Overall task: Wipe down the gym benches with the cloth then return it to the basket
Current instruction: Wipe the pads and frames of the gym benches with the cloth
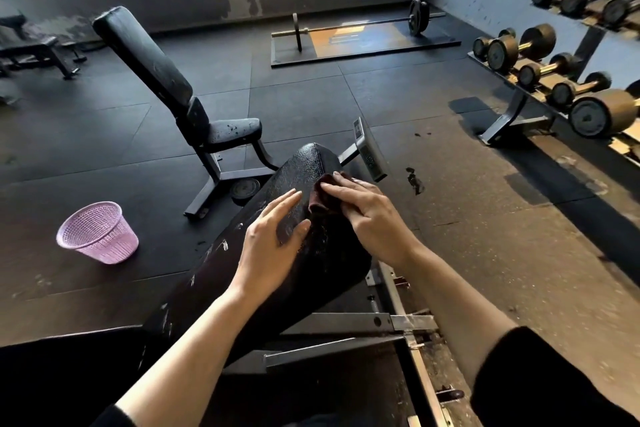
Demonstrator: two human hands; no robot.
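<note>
I am in the middle of the wiping, as I judge it, and nowhere near the end. Nearest to me, my left hand (273, 236) lies flat on the pad of the bench (277, 281), fingers straight, holding nothing and simply steadying the surface. Just beyond it my right hand (367, 211) presses the cloth (322, 196) down onto the upper part of the same pad, fingers extended over it; I cannot tell whether my thumb is tucked round the cloth underneath. The cloth is small, dark reddish-brown and bunched into folds, lying close to the pad's right edge and not far from its far end. The pad is black and tilted, its vinyl cracked, worn and scuffed pale along the left edge, so I cannot read from the surface which part has been wiped and which has not.

Off to my left, on the floor and well apart from the bench, stands the pink basket (98, 232), upright, and I see nothing in it. That is where the cloth must finish, so that step is not yet done.

Farther off stands a second bench (156, 80) with a raised backrest and a speckled seat, and a third bench (34, 48) sits by the far wall. Those probably remain to be wiped.
</note>
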